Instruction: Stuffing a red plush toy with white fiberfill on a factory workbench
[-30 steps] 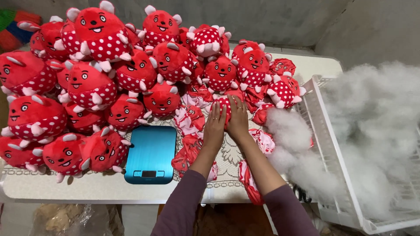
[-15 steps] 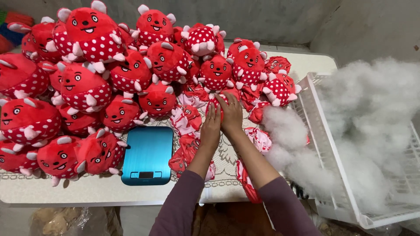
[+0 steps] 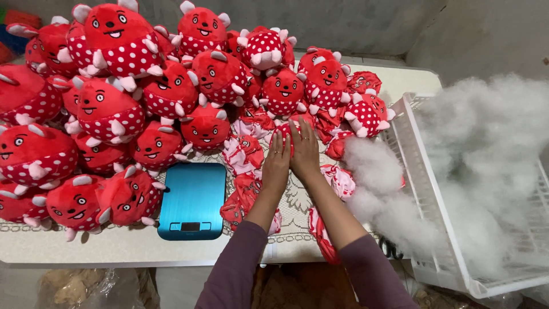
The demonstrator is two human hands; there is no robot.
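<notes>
My left hand (image 3: 277, 165) and my right hand (image 3: 304, 150) lie flat, side by side, fingers extended, over the middle of the table. Both press against a small red plush toy with white dots (image 3: 284, 137) at their fingertips. Flat, unstuffed red plush skins (image 3: 244, 153) lie around and beneath the hands on a lace cloth (image 3: 295, 207). A large heap of stuffed red dotted plush toys (image 3: 114, 109) fills the left and back of the table.
A blue kitchen scale (image 3: 191, 201) sits left of my left forearm. A white plastic crate (image 3: 424, 189) full of white fibre stuffing (image 3: 486, 166) stands at the right, with loose stuffing (image 3: 373, 171) spilling onto the table. Grey wall behind.
Both hands have slid a little farther forward toward the plush pile, staying flat and together. The view has shifted slightly.
</notes>
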